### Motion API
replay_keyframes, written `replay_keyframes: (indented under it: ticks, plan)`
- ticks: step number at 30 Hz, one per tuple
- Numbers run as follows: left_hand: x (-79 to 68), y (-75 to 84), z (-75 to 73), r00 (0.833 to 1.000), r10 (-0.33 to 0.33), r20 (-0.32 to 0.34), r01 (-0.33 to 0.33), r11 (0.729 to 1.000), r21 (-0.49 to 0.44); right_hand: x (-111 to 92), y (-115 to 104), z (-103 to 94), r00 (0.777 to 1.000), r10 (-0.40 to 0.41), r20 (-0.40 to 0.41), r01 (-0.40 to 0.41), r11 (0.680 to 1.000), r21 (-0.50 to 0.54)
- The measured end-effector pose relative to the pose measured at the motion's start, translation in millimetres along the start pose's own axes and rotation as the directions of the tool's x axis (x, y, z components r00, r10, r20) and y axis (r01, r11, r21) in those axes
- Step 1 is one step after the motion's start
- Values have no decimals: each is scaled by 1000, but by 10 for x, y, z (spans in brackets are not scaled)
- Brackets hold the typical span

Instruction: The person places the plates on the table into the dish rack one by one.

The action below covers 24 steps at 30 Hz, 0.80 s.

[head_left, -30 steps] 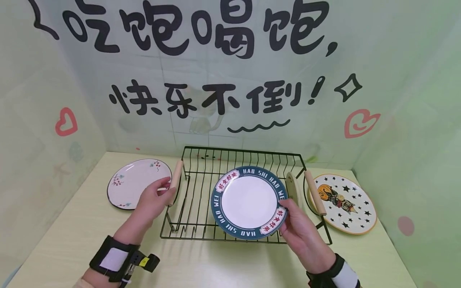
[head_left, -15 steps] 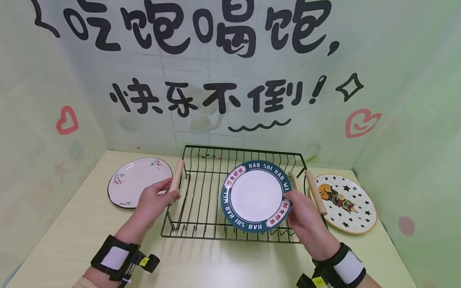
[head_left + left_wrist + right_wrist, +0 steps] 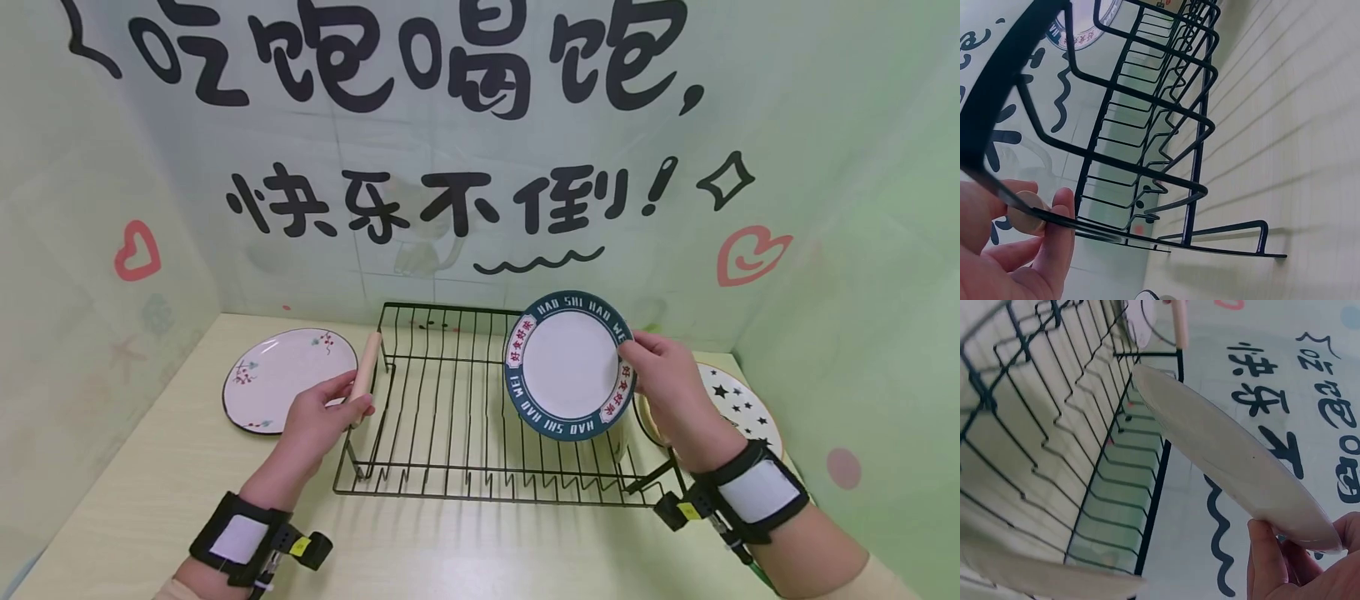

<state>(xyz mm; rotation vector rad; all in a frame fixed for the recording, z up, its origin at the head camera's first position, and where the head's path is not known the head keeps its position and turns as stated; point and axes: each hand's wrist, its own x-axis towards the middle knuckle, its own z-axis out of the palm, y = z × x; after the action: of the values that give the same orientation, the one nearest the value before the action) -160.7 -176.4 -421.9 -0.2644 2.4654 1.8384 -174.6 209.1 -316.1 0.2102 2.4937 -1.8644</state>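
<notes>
My right hand (image 3: 667, 383) pinches the right rim of a round white plate (image 3: 570, 367) with a blue lettered border. The plate hangs tilted over the right part of a black wire dish rack (image 3: 450, 400), its face toward the head camera. In the right wrist view its pale underside shows, apart from the wires. My left hand (image 3: 322, 417) grips the wooden handle (image 3: 367, 367) on the rack's left end. Another plate (image 3: 1047, 575) stands on edge in the rack, nearly all hidden in the head view. The rack's right handle is hidden behind my right hand.
An oval white plate (image 3: 277, 375) with flower sprigs lies left of the rack. Partly covered by my right arm, a plate with black stars (image 3: 738, 400) lies on the right. A printed backdrop (image 3: 480, 275) rises behind the table (image 3: 450, 550).
My right hand has carried the blue-bordered plate right and toward the back of the rack, over the standing plate. My left hand stays on the handle.
</notes>
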Motion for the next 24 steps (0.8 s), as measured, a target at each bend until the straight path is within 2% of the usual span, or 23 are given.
replay_keyframes:
  ticks: [5,11,16,20,22,24]
  plan:
    - [1,-9,6,1000,10,-2,-10,1000,-5,86,-102,-73,999,-36,-35,29,984,-175]
    - [-5,-16,8,1000,9,-1,-9,1000,-6,150,-225,-163,990,-138,-28,119,927,-356]
    - [-3,-32,0,1000,9,15,-9,1000,4,191,-366,-185,970,-244,-14,204,837,-508]
    - [-5,-46,-14,1000,20,13,-20,1000,-1,199,-503,-153,944,-327,36,281,745,-606]
    - [-1,-50,-15,1000,24,15,-23,1000,-16,196,-563,-135,929,-362,72,318,685,-656]
    - [2,-50,-9,999,26,22,-26,999,-23,196,-611,-118,920,-378,102,339,641,-689]
